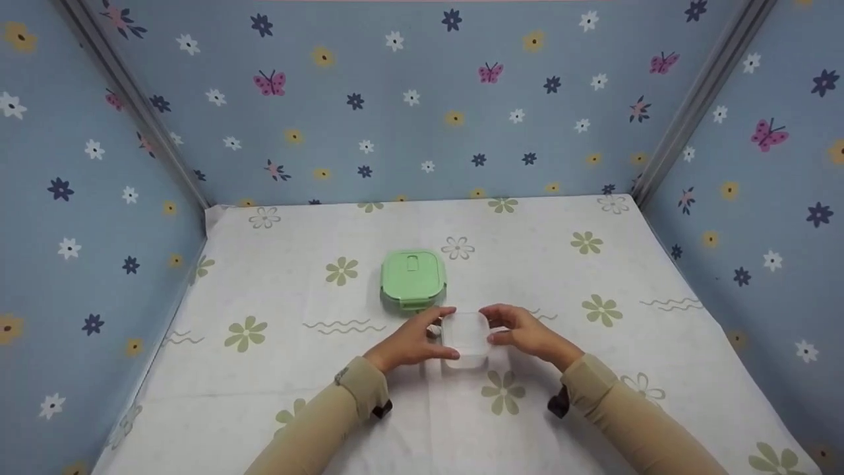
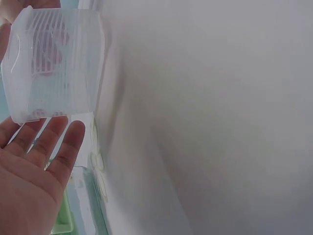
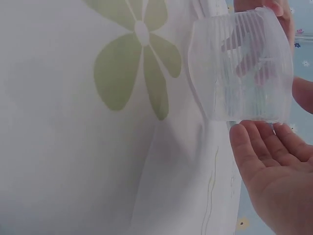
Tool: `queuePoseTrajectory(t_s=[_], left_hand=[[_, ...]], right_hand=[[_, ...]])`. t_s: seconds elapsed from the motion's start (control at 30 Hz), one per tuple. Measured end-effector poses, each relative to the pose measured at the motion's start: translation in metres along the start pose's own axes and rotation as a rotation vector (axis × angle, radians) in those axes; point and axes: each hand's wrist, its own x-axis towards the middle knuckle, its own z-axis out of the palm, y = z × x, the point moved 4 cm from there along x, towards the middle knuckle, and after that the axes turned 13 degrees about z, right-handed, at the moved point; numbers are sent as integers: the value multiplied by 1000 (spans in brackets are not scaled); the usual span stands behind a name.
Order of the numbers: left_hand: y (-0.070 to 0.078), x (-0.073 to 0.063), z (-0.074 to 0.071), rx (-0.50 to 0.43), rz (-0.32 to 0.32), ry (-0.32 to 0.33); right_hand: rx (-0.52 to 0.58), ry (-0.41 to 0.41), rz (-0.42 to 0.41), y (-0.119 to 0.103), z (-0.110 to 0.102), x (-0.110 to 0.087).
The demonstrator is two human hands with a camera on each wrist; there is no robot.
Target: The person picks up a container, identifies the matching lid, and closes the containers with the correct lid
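A small translucent plastic food container (image 1: 465,333) with ribbed sides stands upright on the cloth. My left hand (image 1: 412,340) holds it from the left, thumb at the near corner and index finger at the far corner. From the right, my right hand (image 1: 527,333) grips the other side, its thumb by the lid edge. The left wrist view shows my left fingertips (image 2: 73,129) against the ribbed wall. Right fingertips (image 3: 239,132) meet the opposite wall in the right wrist view. Blurred pinkish finger shapes show through the plastic.
Just behind and left of my left hand stands a green-lidded box (image 1: 413,276) with side clips. A white flower-print cloth (image 1: 264,277) covers the table. Blue patterned panels (image 1: 422,132) enclose the back and both sides.
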Motion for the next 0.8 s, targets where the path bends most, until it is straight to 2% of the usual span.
queuePoseTrajectory(t_s=[0.1, 0.27, 0.5, 0.63, 0.8], left_hand=[[1, 0, 1, -10, 7, 5], [1, -1, 0, -27, 10, 14], [-4, -2, -1, -45, -14, -4], [-7, -2, -1, -70, -25, 28], [-5, 2, 3, -36, -41, 95]], right_hand=[[15, -7, 22, 2, 0, 1], [16, -10, 12, 1, 0, 2], [4, 31, 54, 2, 3, 1], [-4, 58, 38, 3, 6, 1], [4, 159, 34, 3, 10, 4]])
